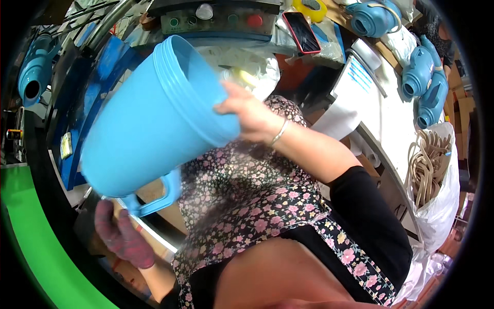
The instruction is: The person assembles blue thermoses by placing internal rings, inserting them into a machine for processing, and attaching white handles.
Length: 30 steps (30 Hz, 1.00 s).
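Observation:
A large light-blue plastic jug (139, 123) is tilted in front of me, its ridged open mouth toward the upper right and its looped handle underneath. My right hand (249, 113), bare and with a bangle at the wrist, grips the jug's rim, thumb outside and fingers partly hidden by the wall. My left hand (123, 237), in a dark reddish knitted glove, is raised just below the jug's lower end, left of the handle. Its fingers are apart and hold nothing; whether a fingertip touches the jug I cannot tell.
A machine panel (221, 23) with buttons stands at the far side. Near it lie a phone (301, 33) and a yellow tape roll (312, 9). Blue jug-like parts (418, 72) sit on the right-hand table, above a white bag (437, 206) holding beige strips. A green surface (41, 242) lies left.

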Each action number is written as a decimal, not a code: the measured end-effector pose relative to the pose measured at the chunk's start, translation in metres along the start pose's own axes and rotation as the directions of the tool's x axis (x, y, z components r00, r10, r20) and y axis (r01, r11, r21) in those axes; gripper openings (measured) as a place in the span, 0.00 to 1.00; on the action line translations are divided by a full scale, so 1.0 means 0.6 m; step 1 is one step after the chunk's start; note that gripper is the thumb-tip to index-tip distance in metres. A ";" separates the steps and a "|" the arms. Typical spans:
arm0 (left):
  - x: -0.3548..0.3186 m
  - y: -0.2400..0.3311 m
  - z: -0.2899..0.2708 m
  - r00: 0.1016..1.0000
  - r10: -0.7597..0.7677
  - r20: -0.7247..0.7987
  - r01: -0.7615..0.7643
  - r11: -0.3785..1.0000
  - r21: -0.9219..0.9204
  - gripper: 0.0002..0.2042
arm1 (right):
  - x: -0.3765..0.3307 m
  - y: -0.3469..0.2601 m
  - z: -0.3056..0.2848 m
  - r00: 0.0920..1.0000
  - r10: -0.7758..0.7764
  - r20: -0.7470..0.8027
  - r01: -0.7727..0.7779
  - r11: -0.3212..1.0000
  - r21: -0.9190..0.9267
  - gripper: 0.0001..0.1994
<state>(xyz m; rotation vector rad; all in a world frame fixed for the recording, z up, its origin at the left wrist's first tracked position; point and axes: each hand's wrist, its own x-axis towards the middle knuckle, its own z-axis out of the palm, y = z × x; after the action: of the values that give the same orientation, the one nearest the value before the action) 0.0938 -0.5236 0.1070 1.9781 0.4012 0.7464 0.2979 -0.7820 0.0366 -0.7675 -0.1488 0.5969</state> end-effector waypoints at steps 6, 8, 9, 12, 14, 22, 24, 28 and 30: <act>-0.017 -0.114 -0.122 0.953 -0.269 0.139 0.284 0.637 -0.717 0.23 | 0.063 0.032 0.006 0.862 0.220 0.457 0.130 0.775 -0.618 0.27; -0.006 -0.144 -0.195 0.997 0.077 -0.028 -0.082 0.915 -0.395 0.25 | 0.127 0.010 -0.067 0.938 0.252 0.237 0.125 0.392 -0.911 0.23; 0.013 -0.134 -0.225 0.997 0.023 0.077 0.033 0.754 -0.656 0.24 | 0.153 0.005 -0.120 0.978 0.188 0.093 0.065 0.153 -0.986 0.22; 0.056 -0.054 -0.252 0.954 0.028 0.300 0.234 0.560 -0.795 0.23 | 0.191 -0.002 -0.296 0.947 -0.084 -0.311 -0.321 -0.332 -0.887 0.19; 0.054 -0.017 -0.215 0.975 -0.198 0.098 0.220 0.826 -0.519 0.22 | 0.203 0.013 -0.345 0.925 -0.099 -0.366 -0.377 -0.345 -0.859 0.19; 0.097 0.009 -0.130 0.873 -0.328 0.360 0.216 0.923 0.317 0.22 | 0.158 -0.074 -0.248 0.975 -0.097 -0.199 -0.219 -0.552 -0.804 0.13; 0.130 0.004 -0.106 0.800 -0.254 0.543 0.047 0.929 0.366 0.21 | 0.127 -0.115 -0.173 1.000 -0.013 0.006 0.002 -0.288 -0.958 0.13; 0.156 -0.014 -0.067 0.625 -0.433 0.650 0.299 0.901 0.313 0.19 | 0.060 -0.132 0.058 0.759 0.183 0.625 0.629 0.045 -0.776 0.15; 0.178 -0.021 -0.045 0.519 -0.479 0.708 0.409 0.866 0.287 0.18 | 0.031 -0.113 0.132 0.554 0.326 0.766 0.826 -0.327 -0.459 0.13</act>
<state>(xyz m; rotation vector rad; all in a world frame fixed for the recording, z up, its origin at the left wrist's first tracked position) 0.1575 -0.4401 0.1421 1.9374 0.3904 -0.4808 0.3171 -0.7614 0.1389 -2.0187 -1.9620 -0.1131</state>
